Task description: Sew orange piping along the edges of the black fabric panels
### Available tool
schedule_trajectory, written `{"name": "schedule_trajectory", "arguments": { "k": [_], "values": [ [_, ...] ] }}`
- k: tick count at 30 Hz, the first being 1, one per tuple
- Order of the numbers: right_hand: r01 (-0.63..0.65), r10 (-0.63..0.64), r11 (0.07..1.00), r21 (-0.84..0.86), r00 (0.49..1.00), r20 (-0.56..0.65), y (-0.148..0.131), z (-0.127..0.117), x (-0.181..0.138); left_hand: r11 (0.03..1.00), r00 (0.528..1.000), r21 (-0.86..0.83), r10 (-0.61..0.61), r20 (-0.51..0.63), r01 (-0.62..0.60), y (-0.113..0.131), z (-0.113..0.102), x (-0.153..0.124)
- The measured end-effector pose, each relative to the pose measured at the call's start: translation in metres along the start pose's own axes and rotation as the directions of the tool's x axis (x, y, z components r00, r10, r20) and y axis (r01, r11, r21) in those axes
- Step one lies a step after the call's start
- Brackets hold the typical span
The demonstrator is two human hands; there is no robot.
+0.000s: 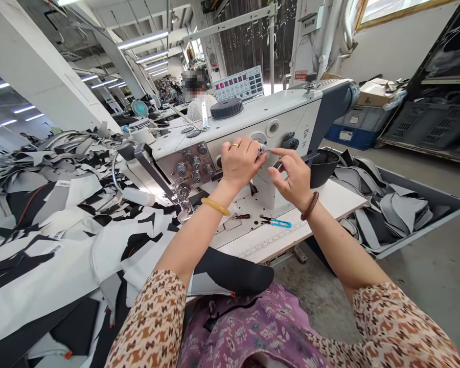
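Note:
My left hand (240,159) is raised before the sewing machine (249,122), its fingers closed on a small round metal part that looks like a bobbin case (261,149). Close to its right, my right hand (294,176) has the index fingertip near that part, with the other fingers curled. Whether a thread is pinched in them is too fine to see. A dark lever end (278,165) shows by its fingers. Below both hands, blue thread snips (278,222) and a small brown-handled tool (242,216) lie on the machine table (279,239).
Heaped grey, white and black cut pieces (72,214) fill the left side. A black piece (233,271) hangs over the table's front edge. At right stands a bin (425,240) of cut pieces. A control panel (238,83) tops the machine; another person (199,99) sits beyond.

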State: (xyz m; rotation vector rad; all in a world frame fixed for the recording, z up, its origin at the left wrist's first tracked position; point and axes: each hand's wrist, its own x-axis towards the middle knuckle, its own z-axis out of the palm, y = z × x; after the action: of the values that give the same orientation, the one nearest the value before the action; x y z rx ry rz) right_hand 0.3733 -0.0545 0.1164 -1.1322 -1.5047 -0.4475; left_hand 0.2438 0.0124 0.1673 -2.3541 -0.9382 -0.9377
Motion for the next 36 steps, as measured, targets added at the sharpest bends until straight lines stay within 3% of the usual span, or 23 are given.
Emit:
{"name": "schedule_trajectory", "arguments": {
  "k": [5,14,17,20,22,23,25,26,28,31,34,36],
  "values": [
    [0.196,-0.187,0.979,-0.064,0.975,0.12,0.002,0.013,-0.004,0.995,0.996,-0.028,-0.092,0.008,0.092,0.004,0.009,0.0],
    [0.238,-0.154,0.951,-0.199,0.919,0.363,0.016,0.021,0.001,0.996,0.998,-0.062,-0.063,0.014,0.064,0.0,0.009,-0.004],
    [0.268,-0.192,0.942,-0.203,0.925,0.328,0.018,0.021,0.0,0.991,0.996,-0.104,-0.076,0.036,0.079,0.001,0.001,-0.005],
    [0.256,-0.225,0.955,-0.148,0.954,0.199,0.014,0.018,-0.006,0.955,0.986,-0.246,-0.165,0.03,0.167,0.005,-0.008,-0.021],
    [0.221,-0.209,0.972,-0.084,0.969,0.133,0.008,0.014,-0.013,0.825,0.955,-0.482,-0.262,0.137,0.295,0.008,-0.014,-0.039],
    [0.218,-0.21,0.975,-0.053,0.97,0.121,0.005,0.013,-0.017,0.684,0.92,-0.615,-0.282,0.274,0.392,0.009,-0.016,-0.048],
    [0.254,-0.25,0.967,-0.012,0.959,0.135,-0.001,0.011,-0.025,0.296,0.797,-0.743,-0.146,0.586,0.601,0.011,-0.02,-0.064],
    [0.281,-0.276,0.96,-0.007,0.949,0.153,-0.003,0.011,-0.029,0.124,0.734,-0.726,-0.033,0.679,0.677,0.011,-0.022,-0.07],
    [0.319,-0.314,0.948,0.01,0.927,0.206,-0.006,0.011,-0.035,-0.077,0.67,-0.666,0.108,0.735,0.742,0.01,-0.024,-0.076],
    [0.248,-0.279,0.957,0.152,0.929,0.241,-0.002,0.013,-0.037,-0.169,0.688,-0.671,0.065,0.723,0.722,0.007,-0.028,-0.081],
    [0.004,-0.027,0.98,0.197,0.993,0.113,0.008,0.02,-0.026,-0.224,0.698,-0.69,-0.054,0.714,0.688,0.006,-0.035,-0.091],
    [-0.1,0.099,0.989,0.106,0.995,0.017,0.015,0.027,-0.013,-0.206,0.69,-0.685,-0.063,0.722,0.698,0.008,-0.04,-0.101]
  ]
}}
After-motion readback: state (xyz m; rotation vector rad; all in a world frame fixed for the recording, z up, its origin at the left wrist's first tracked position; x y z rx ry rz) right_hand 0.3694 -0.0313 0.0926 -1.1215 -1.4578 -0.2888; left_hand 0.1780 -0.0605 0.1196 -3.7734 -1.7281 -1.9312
